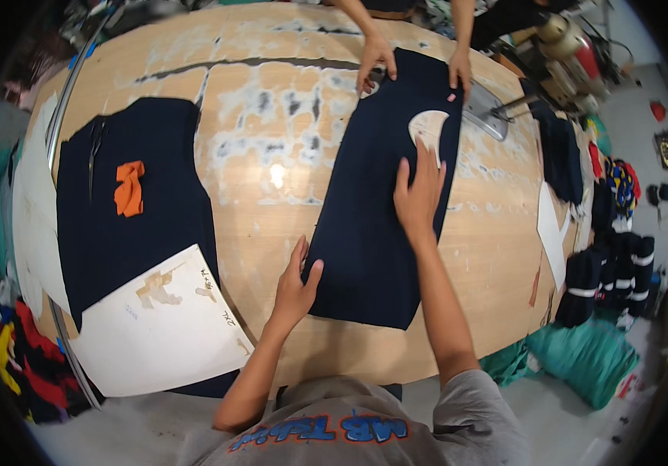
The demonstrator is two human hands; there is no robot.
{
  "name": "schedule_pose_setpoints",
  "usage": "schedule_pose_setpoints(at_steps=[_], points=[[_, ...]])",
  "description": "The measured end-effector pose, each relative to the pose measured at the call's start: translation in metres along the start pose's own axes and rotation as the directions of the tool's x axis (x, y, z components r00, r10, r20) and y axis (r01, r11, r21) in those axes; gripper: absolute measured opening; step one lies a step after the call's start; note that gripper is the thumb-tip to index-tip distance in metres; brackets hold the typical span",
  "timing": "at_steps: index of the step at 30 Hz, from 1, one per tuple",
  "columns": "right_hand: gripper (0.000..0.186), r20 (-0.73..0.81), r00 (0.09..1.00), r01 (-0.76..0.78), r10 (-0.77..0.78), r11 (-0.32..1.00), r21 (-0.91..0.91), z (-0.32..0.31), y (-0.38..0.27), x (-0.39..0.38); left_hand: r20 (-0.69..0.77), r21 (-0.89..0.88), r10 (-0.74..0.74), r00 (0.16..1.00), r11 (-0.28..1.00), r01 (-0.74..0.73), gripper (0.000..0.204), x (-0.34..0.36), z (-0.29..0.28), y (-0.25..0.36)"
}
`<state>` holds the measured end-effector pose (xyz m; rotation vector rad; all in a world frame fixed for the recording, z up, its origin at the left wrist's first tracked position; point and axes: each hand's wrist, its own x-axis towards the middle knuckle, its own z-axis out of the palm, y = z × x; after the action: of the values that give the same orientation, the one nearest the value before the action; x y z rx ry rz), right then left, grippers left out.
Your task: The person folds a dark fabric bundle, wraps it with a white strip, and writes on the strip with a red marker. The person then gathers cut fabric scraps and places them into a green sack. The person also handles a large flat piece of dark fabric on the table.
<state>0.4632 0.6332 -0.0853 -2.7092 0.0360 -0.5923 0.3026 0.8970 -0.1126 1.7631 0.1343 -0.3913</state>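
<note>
Lying on one table [264, 225], one navy panel [365, 202] carries one pale crescent template [427, 124], touched by the right hand [419, 194], fingers outstretched; the left hand [295, 293], fingers open, meets the panel's left edge. Two co-worker's hands [460, 70] touch its far end.

We take this for a garment workshop: a broad, worn, wood-toned table [272, 225] bears flat dark cloth [365, 202], a large white card pattern [155, 338] and scissors [95, 144]. Around it we see what looks like a sewing machine [570, 54], heaped coloured fabric [39, 349] and bulging green sacks [590, 361] on the floor [551, 419].
</note>
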Motion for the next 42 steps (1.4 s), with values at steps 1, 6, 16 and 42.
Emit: schedule_pose_setpoints(at_steps=[1, 6, 16, 42], points=[[0.052, -0.054, 0.995, -0.088, 0.088, 0.996, 0.005, -0.021, -0.002, -0.029, 0.042, -0.027, -0.015, 0.999, 0.999, 0.016, 0.068, -0.010, -0.003, -0.005], [0.059, -0.001, 0.772, -0.629, 0.636, 0.764, 0.140, -0.089, 0.035, -0.205, 0.099, 0.105, -0.019, 0.995, 0.994, 0.009, 0.071, -0.039, 0.004, -0.016], [0.059, 0.041, 0.740, -0.605, 0.672, 0.691, -0.396, -0.139, 0.113, -0.414, 0.125, 0.053, 0.072, 0.990, 0.995, -0.079, 0.075, -0.054, 0.057, -0.044], [0.071, 0.190, 0.882, -0.396, 0.431, 0.897, -0.198, -0.171, 0.149, -0.411, 0.152, -0.140, -0.119, 0.981, 0.980, 0.140, 0.031, -0.228, 0.226, -0.105]])
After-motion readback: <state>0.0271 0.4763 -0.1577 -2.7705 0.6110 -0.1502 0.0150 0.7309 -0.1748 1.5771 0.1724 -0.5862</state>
